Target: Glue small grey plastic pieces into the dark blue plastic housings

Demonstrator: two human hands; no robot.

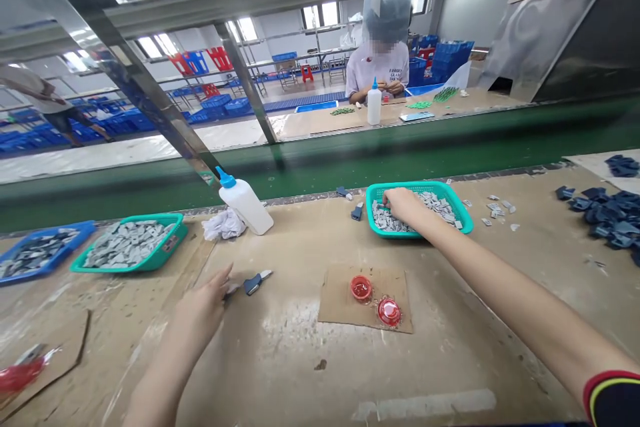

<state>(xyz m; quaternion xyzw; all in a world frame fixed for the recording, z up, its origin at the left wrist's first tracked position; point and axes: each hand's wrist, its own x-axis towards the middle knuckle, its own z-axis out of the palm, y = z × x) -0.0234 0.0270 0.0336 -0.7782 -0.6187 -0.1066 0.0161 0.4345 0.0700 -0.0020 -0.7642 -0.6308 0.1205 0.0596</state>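
Observation:
My right hand [403, 208] reaches into a teal plastic basket [463, 219] and rests on the small grey pieces [439, 205] heaped there. Its fingertips are down among them, so I cannot tell whether it grips one. My left hand [201, 312] lies low on the workbench, fingers extended and apart from each other. Its fingertips are just beside a small blue-handled blade [253, 285]. Two red cups [361, 287] stand on a cardboard sheet [345, 300] to the right of that hand.
A white glue bottle [244, 203] with a blue cap lies tilted beside a crumpled tissue [223, 224]. At left are a second teal basket [175, 237] and a blue tray [65, 247]. Dark blue pieces [605, 217] are piled at right. A green conveyor belt [350, 153] runs behind; a co-worker [377, 67] sits beyond it.

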